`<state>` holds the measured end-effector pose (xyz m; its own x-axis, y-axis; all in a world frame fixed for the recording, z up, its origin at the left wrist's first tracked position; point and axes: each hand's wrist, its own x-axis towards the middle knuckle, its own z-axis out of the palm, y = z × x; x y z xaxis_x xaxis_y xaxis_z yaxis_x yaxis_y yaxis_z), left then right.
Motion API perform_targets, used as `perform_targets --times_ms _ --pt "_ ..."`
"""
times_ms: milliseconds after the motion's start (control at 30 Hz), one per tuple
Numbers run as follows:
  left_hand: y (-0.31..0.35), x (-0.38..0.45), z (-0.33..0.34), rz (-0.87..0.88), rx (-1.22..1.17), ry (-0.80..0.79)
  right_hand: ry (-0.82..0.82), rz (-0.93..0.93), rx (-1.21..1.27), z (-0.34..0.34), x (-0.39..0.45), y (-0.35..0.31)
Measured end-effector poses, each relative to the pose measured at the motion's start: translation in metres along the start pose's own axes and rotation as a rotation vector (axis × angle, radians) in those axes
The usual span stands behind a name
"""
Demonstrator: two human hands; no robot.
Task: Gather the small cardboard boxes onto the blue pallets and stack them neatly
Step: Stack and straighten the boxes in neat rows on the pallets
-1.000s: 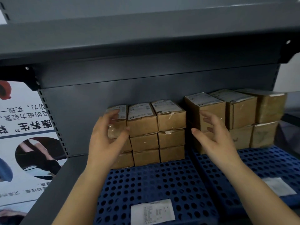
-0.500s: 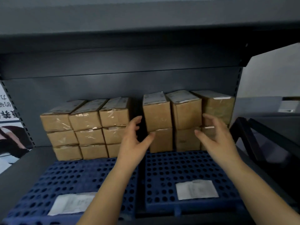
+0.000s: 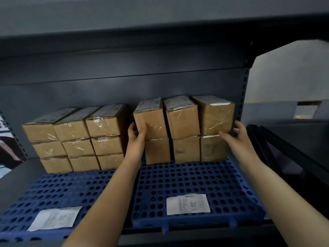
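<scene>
Nearest: two blue pallets side by side on a grey shelf (image 3: 21,175), left pallet (image 3: 58,189) and right pallet (image 3: 195,177), each with a paper slip (image 3: 188,204) near its front edge.

Left hand (image 3: 136,139) grips the left edge of the right stack (image 3: 183,129), thumb on the front face.

Right hand (image 3: 236,138) at the stack's right edge, fingers spread, thumb touching the seam between tiers.

Left stack (image 3: 76,138), three tiers, stands apart at the back of the left pallet.
</scene>
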<state>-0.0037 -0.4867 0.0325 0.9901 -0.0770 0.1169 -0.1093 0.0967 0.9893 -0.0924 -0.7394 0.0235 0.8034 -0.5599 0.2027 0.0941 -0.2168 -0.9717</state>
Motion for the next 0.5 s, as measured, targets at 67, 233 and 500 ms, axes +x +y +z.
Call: perform_targets --times_ms 67,233,500 --pt "0.0 0.003 0.003 0.018 0.0 -0.02 -0.033 -0.016 0.053 0.001 0.005 -0.003" --pt "-0.003 0.011 0.005 0.066 0.051 -0.062 -0.035 -0.048 0.078 0.008 0.012 -0.008" --pt "-0.002 0.019 0.005 0.107 0.142 -0.114 0.042 -0.03 0.082 0.007 0.015 -0.006"
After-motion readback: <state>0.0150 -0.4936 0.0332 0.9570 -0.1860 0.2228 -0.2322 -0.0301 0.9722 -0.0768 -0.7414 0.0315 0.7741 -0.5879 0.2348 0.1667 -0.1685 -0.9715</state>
